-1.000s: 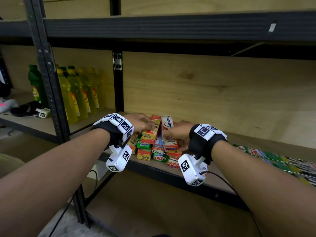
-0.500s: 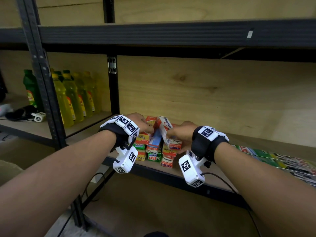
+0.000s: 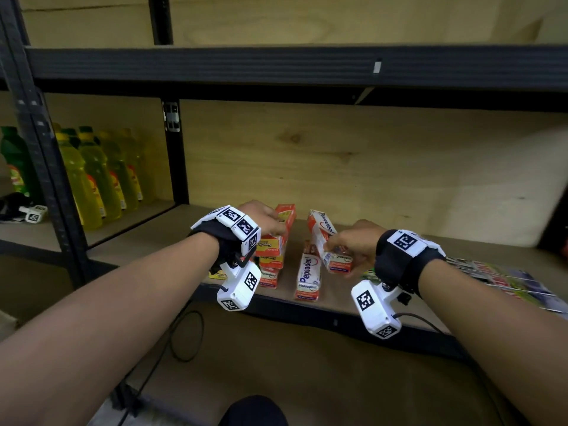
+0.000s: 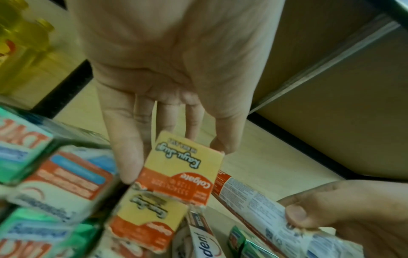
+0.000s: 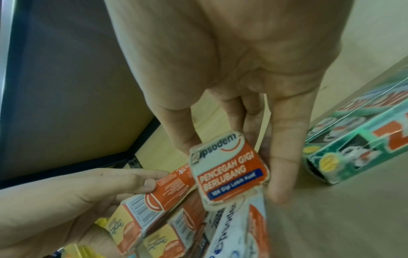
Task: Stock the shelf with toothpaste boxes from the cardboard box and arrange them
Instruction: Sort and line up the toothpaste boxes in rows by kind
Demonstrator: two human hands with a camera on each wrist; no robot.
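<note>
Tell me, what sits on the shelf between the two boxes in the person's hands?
In the head view, a white Pepsodent box lies on the wooden shelf between the Colgate box and the held Pepsodent box; bare board otherwise.

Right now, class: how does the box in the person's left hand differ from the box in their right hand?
The Colgate box in the left hand has a yellow-and-orange end; the Pepsodent box in the right hand has a white, red and blue end. The Colgate box tops a stack; the Pepsodent box is held tilted, apart. Both are held near one end.
</note>
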